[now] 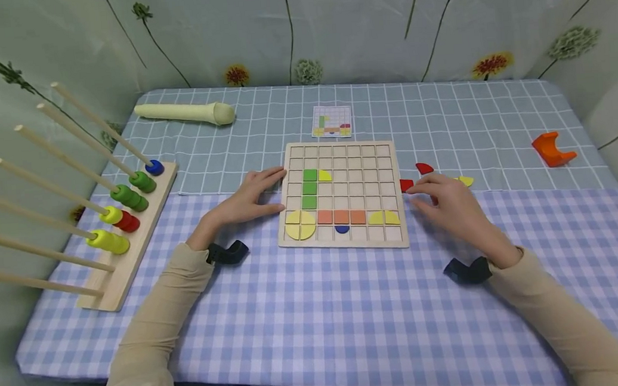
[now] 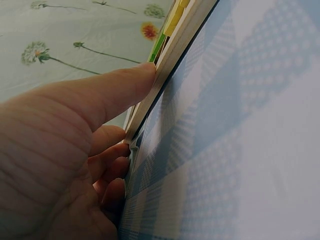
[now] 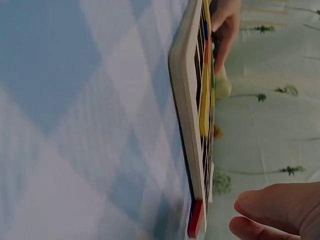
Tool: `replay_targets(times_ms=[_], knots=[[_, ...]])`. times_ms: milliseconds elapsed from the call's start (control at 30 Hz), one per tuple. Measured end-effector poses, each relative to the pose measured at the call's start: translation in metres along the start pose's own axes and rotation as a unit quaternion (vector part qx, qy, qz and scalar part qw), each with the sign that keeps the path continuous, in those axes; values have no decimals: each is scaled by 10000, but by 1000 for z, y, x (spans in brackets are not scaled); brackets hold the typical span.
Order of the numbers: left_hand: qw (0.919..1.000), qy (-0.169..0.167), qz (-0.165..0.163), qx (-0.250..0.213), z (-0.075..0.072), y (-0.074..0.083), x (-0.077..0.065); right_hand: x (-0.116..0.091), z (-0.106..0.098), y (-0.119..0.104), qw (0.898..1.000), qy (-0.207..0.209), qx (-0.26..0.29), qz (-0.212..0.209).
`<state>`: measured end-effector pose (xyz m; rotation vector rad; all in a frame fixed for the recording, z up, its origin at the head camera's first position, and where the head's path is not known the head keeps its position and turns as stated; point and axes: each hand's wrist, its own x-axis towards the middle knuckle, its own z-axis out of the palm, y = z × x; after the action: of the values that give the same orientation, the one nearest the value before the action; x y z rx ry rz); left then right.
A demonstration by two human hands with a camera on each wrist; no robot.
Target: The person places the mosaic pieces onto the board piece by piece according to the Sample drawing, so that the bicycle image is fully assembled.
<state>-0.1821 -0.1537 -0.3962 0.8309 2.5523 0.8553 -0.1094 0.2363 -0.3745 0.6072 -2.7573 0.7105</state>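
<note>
A wooden grid board (image 1: 345, 246) lies on the table with colored pieces in its cells: green squares (image 1: 309, 189), orange squares (image 1: 341, 216), yellow curved pieces (image 1: 300, 224) and a blue half-round piece (image 1: 342, 229). My left hand (image 1: 250, 197) rests against the board's left edge; in the left wrist view its thumb (image 2: 125, 85) touches the rim. Beside the right edge, a red square (image 1: 406, 185) lies against the board. My right hand (image 1: 450, 204) hovers by it, holding nothing visible; in the right wrist view its fingertips (image 3: 245, 202) are apart from the red square (image 3: 196, 218).
Right of the board lie a red quarter-round piece (image 1: 424, 168) and a yellow one (image 1: 465, 180). A pattern card (image 1: 331, 121) lies behind the board. At left stands a peg rack (image 1: 140, 240) with colored beads. A pale green stick (image 1: 185, 113) and an orange arch (image 1: 552, 149) lie farther off.
</note>
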Motion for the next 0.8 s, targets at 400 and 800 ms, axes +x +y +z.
replay_targets(times_ms=[400,800], knots=[[9999,76,113,43,3,-1,-2,1,-28,29,9889,-477,-791,1162],[9999,108,107,0,3,-1,-3,0,-26,48,9776,-1090,-915,1553]])
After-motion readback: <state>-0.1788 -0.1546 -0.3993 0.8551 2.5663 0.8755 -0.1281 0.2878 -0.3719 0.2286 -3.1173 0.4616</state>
